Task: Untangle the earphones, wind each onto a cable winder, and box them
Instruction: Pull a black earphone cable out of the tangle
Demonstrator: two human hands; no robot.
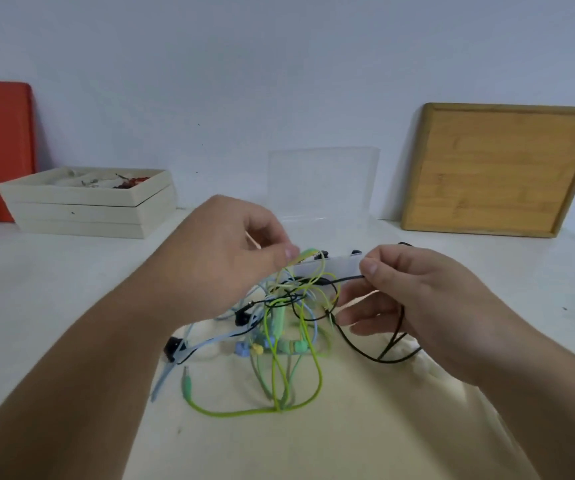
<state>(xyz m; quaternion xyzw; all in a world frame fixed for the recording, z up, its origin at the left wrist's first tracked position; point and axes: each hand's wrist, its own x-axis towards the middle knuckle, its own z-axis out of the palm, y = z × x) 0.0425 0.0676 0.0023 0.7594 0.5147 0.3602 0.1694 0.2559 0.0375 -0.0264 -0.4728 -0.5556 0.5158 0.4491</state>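
My left fingers [288, 252] pinch a green cable [308, 251]; my right fingers [371, 266] pinch the black cable [346, 278]. Pulling these apart sharply could tighten the tangle [293, 299].

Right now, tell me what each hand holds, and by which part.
Left hand pinches a raised loop of the yellow-green earphone cable; right hand pinches a straight stretch of the black earphone cable.

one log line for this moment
phase: untangling | left hand: pinches green cable | right hand: pinches black cable | clear box: open behind
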